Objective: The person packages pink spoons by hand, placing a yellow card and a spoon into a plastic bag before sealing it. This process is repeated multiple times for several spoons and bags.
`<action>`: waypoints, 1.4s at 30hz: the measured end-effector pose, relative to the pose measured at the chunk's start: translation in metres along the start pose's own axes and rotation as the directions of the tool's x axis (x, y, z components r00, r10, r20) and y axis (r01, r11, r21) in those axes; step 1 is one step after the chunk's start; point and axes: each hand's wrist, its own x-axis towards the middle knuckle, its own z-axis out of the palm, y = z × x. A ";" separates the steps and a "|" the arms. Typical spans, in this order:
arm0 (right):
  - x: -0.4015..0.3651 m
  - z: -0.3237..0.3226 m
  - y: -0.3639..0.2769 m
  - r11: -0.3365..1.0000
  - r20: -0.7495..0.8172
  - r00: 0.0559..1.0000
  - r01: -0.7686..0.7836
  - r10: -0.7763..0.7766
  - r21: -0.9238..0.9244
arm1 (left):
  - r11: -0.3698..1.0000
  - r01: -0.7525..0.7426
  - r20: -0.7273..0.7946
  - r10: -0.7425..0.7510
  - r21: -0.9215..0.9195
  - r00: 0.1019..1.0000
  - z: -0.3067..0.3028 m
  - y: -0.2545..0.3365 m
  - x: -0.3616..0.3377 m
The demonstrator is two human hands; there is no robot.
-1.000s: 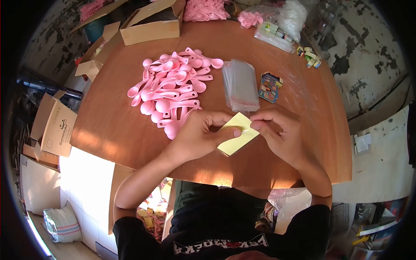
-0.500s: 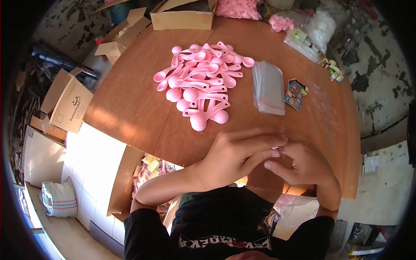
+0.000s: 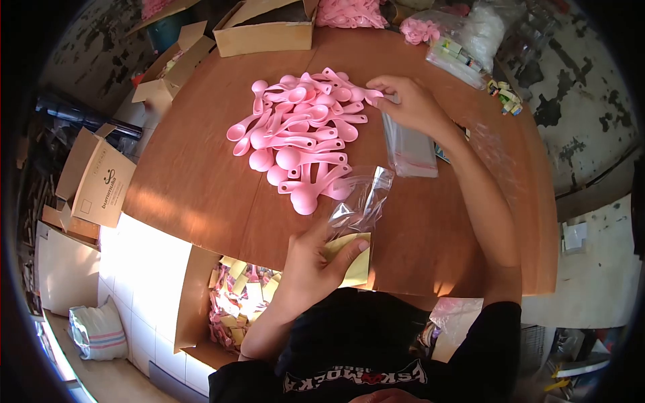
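My left hand is closed on a clear plastic bag, its thumb pressed over a yellow card at the lower end. The bag's upper end stands up near the front of a heap of pink spoons. At the right edge of that heap, my right hand has thumb and fingers around the bowl of one pink spoon. Beneath the right forearm and hand lies a stack of clear bags, partly covered. A small blue printed card is mostly hidden behind the forearm.
A cardboard box stands at the table's back edge, near bags of pink pieces. Below the table's front left, an open carton holds packed pieces. Small cards lie at the right edge.
My hands have parted from their meeting point near the table's front. The left now holds the bag with the yellow card; the right has reached forward to the spoon heap.
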 end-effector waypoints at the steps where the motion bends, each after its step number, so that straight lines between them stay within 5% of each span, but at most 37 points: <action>1: 0.011 0.007 0.016 0.989 -0.034 0.999 0.004 -0.009 -0.149 | 0.999 0.035 -0.009 -0.035 -0.029 0.999 0.001 -0.004 -0.002; 3: 0.026 0.008 0.027 0.954 -0.062 0.998 0.008 -0.027 -0.299 | 0.998 0.037 0.009 -0.037 -0.041 0.999 0.000 -0.011 -0.005; 5: 0.042 0.009 0.031 0.941 0.141 0.983 -0.065 0.118 -0.332 | 0.999 0.048 0.072 -0.047 -0.003 0.996 -0.006 -0.016 -0.007; 9: 0.051 0.010 0.044 0.969 0.121 0.982 -0.119 0.147 -0.215 | 0.995 0.000 0.033 0.004 -0.099 0.999 -0.005 -0.025 -0.006; 27: 0.012 -0.026 0.027 0.914 -0.023 0.989 -0.147 0.149 -0.378 | 0.997 0.010 0.026 -0.008 -0.070 1.000 -0.004 -0.021 -0.006; 33: -0.049 -0.044 0.040 0.857 0.195 0.853 -0.417 0.484 -0.304 | 0.994 0.022 0.039 -0.018 -0.109 0.999 -0.002 -0.025 -0.004; 35: -0.062 -0.034 0.047 0.934 -0.016 0.984 -0.173 0.177 -0.313 | 0.993 0.044 0.028 -0.041 -0.105 0.999 -0.002 -0.024 -0.005; 42: -0.049 -0.012 0.046 0.920 -0.033 0.998 -0.054 0.045 -0.389 | 0.997 0.041 0.034 -0.039 -0.065 0.999 -0.001 -0.027 -0.006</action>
